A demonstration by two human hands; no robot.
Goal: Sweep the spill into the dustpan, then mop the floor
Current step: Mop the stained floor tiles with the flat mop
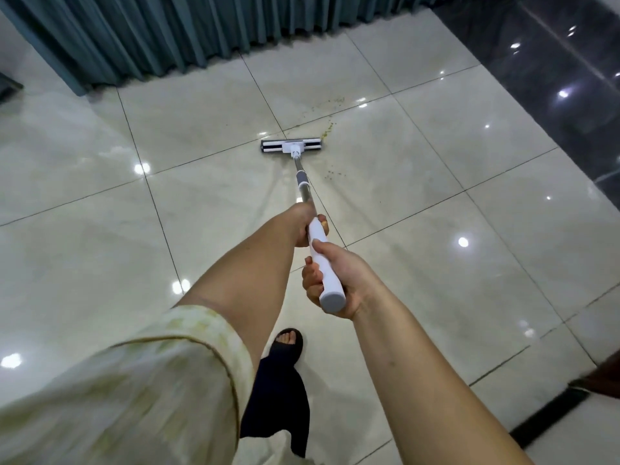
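A flat mop with a white and black head (291, 145) lies on the glossy cream tile floor (436, 182), its metal pole running back to a white handle (320, 250). My left hand (303, 226) grips the upper part of the white handle. My right hand (330, 280) grips the handle's grey-capped end, closer to me. Small yellow-green crumbs of the spill (328, 126) lie at the right end of the mop head, with more crumbs (335, 174) to the right of the pole and a faint trail further away (330, 103). No dustpan is in view.
Teal curtains (167, 35) hang along the far wall down to the floor. A dark glossy surface (553, 62) borders the tiles at the right. My foot in a dark sandal (287, 344) stands below my hands. A dark threshold strip (550, 414) crosses the lower right.
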